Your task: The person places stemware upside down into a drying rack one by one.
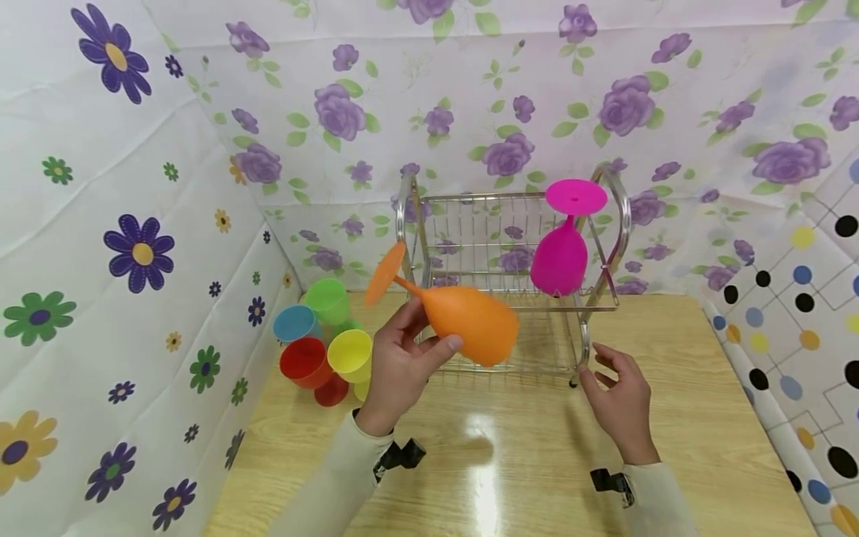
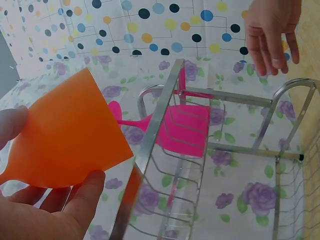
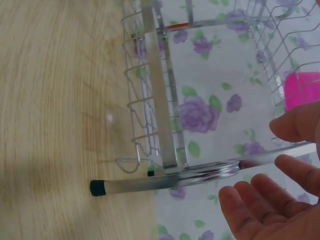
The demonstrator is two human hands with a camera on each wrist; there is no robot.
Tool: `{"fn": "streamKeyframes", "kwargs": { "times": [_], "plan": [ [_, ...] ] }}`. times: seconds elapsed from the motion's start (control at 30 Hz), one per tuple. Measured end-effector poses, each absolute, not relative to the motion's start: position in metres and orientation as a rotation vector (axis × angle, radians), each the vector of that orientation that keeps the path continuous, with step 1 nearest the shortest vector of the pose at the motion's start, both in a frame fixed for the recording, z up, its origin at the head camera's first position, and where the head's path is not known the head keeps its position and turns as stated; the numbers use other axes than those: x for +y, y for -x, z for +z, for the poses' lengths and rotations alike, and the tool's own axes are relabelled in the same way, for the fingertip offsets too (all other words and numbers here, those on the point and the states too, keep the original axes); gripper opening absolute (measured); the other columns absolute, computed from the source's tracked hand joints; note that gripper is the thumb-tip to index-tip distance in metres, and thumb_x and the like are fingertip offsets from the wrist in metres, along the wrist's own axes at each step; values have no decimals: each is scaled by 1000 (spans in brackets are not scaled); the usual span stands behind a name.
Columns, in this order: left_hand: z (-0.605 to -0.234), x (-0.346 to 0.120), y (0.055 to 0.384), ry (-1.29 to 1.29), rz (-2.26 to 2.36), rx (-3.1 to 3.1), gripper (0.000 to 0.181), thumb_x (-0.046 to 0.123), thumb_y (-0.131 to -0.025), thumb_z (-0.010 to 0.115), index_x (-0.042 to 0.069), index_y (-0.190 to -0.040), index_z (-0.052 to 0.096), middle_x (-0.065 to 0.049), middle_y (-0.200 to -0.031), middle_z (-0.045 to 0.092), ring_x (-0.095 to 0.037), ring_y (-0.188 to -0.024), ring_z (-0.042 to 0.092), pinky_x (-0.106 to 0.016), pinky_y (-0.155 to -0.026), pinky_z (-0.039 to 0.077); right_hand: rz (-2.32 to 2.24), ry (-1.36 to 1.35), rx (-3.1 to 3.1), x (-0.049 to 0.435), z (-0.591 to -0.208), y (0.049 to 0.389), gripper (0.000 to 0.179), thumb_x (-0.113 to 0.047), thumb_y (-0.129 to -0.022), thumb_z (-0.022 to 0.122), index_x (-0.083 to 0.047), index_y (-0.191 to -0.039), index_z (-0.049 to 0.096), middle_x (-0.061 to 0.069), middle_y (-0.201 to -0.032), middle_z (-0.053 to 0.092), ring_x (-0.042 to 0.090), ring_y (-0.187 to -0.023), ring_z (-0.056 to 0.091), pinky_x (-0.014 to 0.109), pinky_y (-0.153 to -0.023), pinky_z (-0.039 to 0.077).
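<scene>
- Orange, plastic-looking stemmed goblet (image 1: 475,326): your left hand (image 1: 403,358) grips it by the bowl, thumb on the side facing you. It is tilted, its round foot up to the left and its mouth down to the right.
- You have it in the air before the left part of the silvery metal two-tier wire rack (image 1: 625,216), its rim just beside the upper tier; whether they touch, you cannot tell.
- Your right hand (image 1: 620,399) grips nothing; its fingers are loosely bent and parted beside the rack's right front leg.
- Your rack stands on the pale wood-grain desk (image 1: 718,395), near the back edge.
- Bright pink stemmed goblet (image 1: 560,261): you see it upside down in the rack's upper tier, at the right end.
- Near the desk's left edge, towards the back corner, you have four upright goblets close together: red (image 1: 305,364) and yellow (image 1: 350,356) in front, blue (image 1: 297,324) and green (image 1: 327,300) behind.
</scene>
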State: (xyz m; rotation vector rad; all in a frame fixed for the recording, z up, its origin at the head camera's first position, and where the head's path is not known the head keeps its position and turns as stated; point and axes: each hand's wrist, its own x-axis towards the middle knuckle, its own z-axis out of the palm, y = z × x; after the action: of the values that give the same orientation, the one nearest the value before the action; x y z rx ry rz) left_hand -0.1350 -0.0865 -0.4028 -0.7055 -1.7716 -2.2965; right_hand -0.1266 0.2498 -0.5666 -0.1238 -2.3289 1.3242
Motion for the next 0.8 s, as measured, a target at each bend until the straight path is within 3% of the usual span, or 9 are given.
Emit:
{"fn": "streamKeyframes", "kwargs": {
  "times": [0.23,0.47,0.8],
  "plan": [
    [-372,-79,158,691,-2251,-1843,61,20,-90,87,4,-144,63,-11,-136,68,-24,-120,69,-39,-96,63,1293,152,-2345,256,-577,139,48,-16,-98,76,-3,-143,64,19,-132,64,37,-117,67,0,-84,50],
    [-354,-68,186,669,-2062,-2007,63,11,-89,85,11,-148,62,-12,-137,68,-24,-120,70,-36,-97,63,1275,202,-2325,258,-586,151,43,-11,-97,77,-5,-139,68,18,-121,70,34,-106,71,2,-80,53],
    [-352,-54,225,580,-1869,-2205,72,25,-89,87,14,-153,56,-3,-143,65,-17,-126,66,-32,-101,61,1247,227,-2343,256,-591,160,42,-15,-97,78,-8,-138,70,15,-119,73,31,-106,73,12,-82,59]
  ]
}}
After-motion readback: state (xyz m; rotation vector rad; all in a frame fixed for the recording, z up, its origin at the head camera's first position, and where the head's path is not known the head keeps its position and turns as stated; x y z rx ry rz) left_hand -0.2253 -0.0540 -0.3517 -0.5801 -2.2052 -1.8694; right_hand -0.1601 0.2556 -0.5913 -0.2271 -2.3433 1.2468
